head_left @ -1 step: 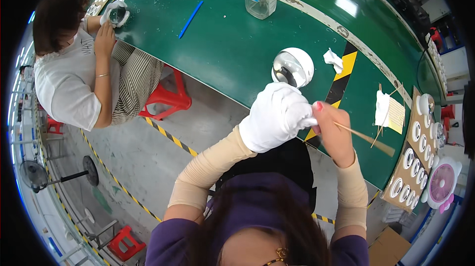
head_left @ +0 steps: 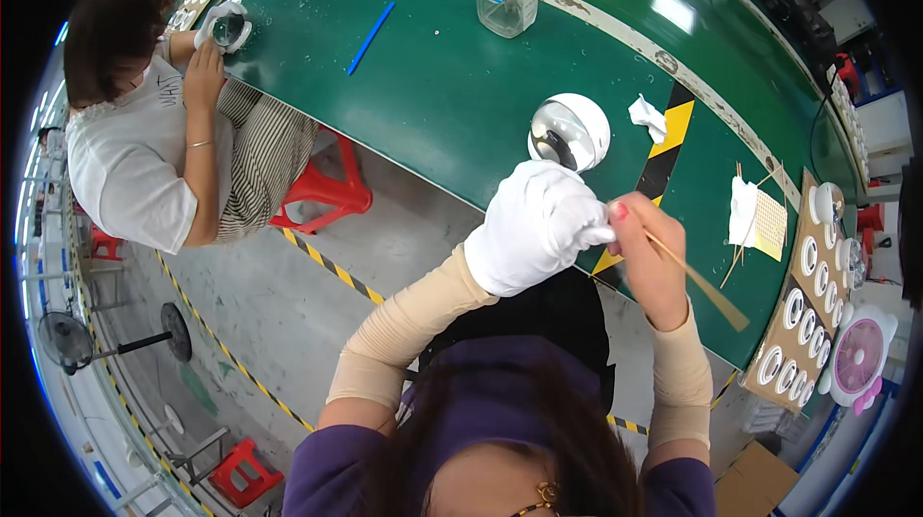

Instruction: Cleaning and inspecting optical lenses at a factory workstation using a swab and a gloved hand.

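Observation:
My left hand (head_left: pixel 538 228), in a white glove, is curled closed over the near edge of the green table. A white twisted tip sticks out beside its fingers; whether that is glove or cloth I cannot tell. Bare and right up against it, my right hand (head_left: pixel 651 252) pinches a thin wooden stick (head_left: pixel 707 288). The stick's free end slants down to the right and is smeared by motion. Just beyond my left hand, a round white housing with a clear dome (head_left: pixel 569 132) rests on the table.
Past the dome stands a clear bottle (head_left: pixel 507 2) with a metal top, with a blue pen-like stick (head_left: pixel 371 38) to its left. A crumpled white cloth (head_left: pixel 648 118), a yellow pad (head_left: pixel 769 226) with thin sticks, and a board of white rings (head_left: pixel 794 310) lie rightward. A co-worker (head_left: pixel 144 132) sits left.
The stick's free end has swung a little to the left and nearer to me. My right hand has turned slightly with it; my left hand stays in place.

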{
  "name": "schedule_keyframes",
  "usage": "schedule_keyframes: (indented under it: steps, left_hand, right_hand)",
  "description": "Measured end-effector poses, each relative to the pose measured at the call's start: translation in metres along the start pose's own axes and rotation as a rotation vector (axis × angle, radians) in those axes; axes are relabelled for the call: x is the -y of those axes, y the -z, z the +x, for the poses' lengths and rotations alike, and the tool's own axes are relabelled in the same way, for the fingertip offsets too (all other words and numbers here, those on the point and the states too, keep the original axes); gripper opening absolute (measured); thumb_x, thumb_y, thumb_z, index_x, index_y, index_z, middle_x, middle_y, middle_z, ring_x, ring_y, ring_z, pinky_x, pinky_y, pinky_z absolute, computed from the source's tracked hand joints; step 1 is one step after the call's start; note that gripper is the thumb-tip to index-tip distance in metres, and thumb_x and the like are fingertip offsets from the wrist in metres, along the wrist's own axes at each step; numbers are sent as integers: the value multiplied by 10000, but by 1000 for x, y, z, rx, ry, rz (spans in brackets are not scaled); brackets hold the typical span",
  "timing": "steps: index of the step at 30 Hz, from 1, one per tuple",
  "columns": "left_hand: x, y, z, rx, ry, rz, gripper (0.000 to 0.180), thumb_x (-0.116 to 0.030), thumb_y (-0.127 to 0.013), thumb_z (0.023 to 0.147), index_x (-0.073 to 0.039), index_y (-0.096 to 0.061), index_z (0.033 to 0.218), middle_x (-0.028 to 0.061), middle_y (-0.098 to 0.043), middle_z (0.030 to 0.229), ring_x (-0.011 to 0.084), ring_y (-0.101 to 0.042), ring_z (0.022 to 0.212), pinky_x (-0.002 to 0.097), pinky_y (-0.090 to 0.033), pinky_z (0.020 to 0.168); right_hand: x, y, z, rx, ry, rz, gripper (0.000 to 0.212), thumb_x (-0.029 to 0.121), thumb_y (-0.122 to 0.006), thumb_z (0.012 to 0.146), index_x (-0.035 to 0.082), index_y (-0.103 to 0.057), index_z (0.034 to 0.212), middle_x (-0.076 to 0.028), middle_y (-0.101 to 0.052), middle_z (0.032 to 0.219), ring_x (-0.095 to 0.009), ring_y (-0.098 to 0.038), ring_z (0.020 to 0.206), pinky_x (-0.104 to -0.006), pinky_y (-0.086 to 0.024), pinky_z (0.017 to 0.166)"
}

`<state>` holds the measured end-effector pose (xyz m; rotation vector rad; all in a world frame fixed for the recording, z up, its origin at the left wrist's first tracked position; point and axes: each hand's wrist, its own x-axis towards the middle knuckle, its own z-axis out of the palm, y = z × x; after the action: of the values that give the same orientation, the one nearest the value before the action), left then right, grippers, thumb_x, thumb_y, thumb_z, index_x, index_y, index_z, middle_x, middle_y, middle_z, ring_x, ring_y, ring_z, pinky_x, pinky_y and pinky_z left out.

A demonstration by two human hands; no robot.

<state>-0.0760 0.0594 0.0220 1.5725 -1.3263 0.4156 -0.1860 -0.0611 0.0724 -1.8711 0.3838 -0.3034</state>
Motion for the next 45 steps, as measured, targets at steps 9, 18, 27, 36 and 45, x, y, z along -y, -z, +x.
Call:
schedule_keyframes:
  steps: [9,18,27,36,45]
  left_hand:
    - [-7,12,5,76,33,-148,652,-385,-816,732,-75,-565,1248,59,-638,957,267,-625,910,395,-483,845]
    - [2,16,-7,286,95,-349,365,-311,-740,807,-102,-616,1080,69,-618,915,283,-622,833,395,-482,756]
    - [4,9,-8,52,-16,-69,254,-200,-783,775,-115,-600,929,29,-612,812,252,-628,753,361,-499,688]
    - [11,4,-6,23,67,-164,223,-190,-762,790,-117,-590,913,22,-633,838,249,-620,733,361,-484,671]
    - [21,11,4,16,-47,79,284,-225,-775,755,-136,-583,945,2,-626,840,241,-620,757,363,-497,699]
  right_hand:
    - [0,10,-8,62,-103,168,395,188,-530,986,-24,-605,662,-20,-517,552,-73,-418,497,-253,-338,485]
    - [0,12,-8,352,-63,74,509,298,-464,1014,1,-588,621,-32,-517,528,-97,-434,459,-274,-313,461]
    - [-8,9,-15,-109,172,-96,332,136,-551,956,-34,-583,673,-41,-554,593,-99,-484,508,-253,-360,492]
    - [-16,-7,-11,-195,410,310,119,-150,-600,804,-52,-611,869,-149,-648,860,-189,-647,768,-306,-550,745]
    - [-15,1,-1,-122,119,298,62,-36,-621,862,-37,-645,805,-117,-672,780,-179,-667,722,-272,-525,664]
